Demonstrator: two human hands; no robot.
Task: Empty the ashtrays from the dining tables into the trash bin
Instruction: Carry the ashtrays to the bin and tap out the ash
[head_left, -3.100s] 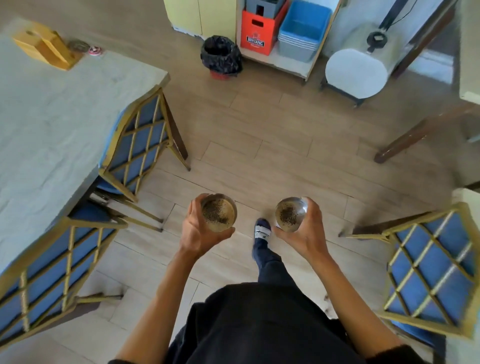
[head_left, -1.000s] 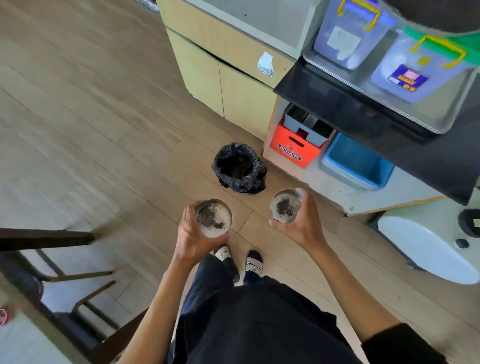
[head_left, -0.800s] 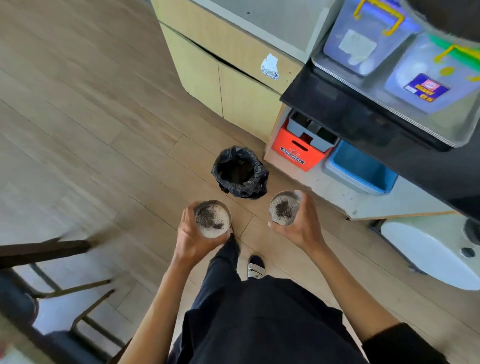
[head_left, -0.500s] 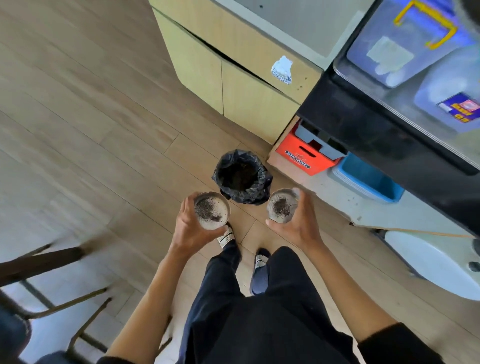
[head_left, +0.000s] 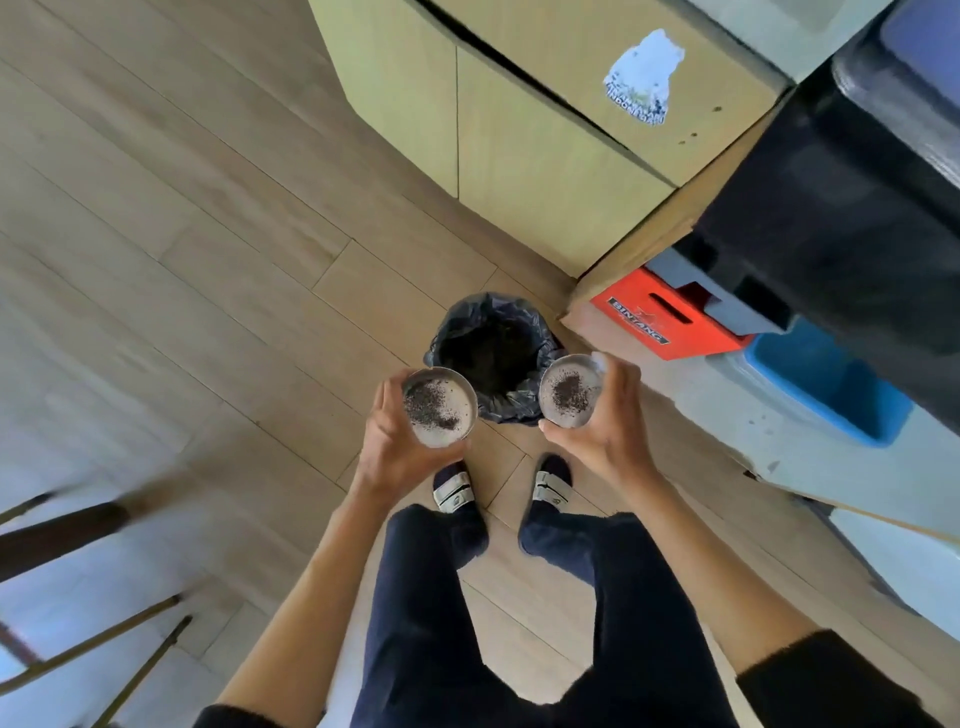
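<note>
Two round metal ashtrays with dark ash in them are held level at waist height. My left hand (head_left: 390, 451) grips the left ashtray (head_left: 439, 407) from below and the side. My right hand (head_left: 602, 422) holds the right ashtray (head_left: 570, 391) by its right rim. Between and just beyond them on the floor stands the small trash bin (head_left: 488, 347), lined with a black bag, its mouth open. Both ashtrays overlap the bin's near rim in this view. My feet stand right in front of it.
A pale yellow cabinet (head_left: 519, 135) stands beyond the bin. To the right, a low shelf holds a red crate (head_left: 670, 322) and a blue tub (head_left: 826, 384) under a black counter (head_left: 841, 208). Chair legs (head_left: 93, 639) are at lower left on the wooden floor.
I have walked from the dining tables up to the bin, which now lies directly below my hands. Both ashtrays stay level in the same grips, with the ash still inside.
</note>
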